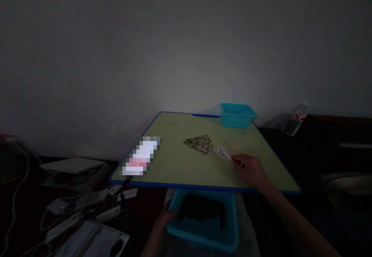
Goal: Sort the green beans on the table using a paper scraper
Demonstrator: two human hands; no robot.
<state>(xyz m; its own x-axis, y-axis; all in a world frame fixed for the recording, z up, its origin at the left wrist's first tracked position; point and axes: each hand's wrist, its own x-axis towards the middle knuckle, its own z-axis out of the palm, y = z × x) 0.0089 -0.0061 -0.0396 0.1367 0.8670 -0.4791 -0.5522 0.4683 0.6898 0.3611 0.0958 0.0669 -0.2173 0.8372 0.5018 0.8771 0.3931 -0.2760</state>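
A small green table (174,164) with a blue edge stands against a pale wall. A pile of small dark grains (200,144) lies near its middle. My right hand (251,168) rests on the tabletop just right of the pile, closed on a thin whitish tool (224,153) whose tip points at the grains. My left hand (164,218) grips the left rim of a teal plastic tub (205,239) held below the table's near edge; dark contents fill the tub.
A second teal tub (236,114) sits at the table's far right corner. A blurred white-and-pink object (141,156) lies on the table's left edge. Papers, cables and boxes (75,210) clutter the floor at left. A plastic bottle (295,121) leans on dark furniture at right.
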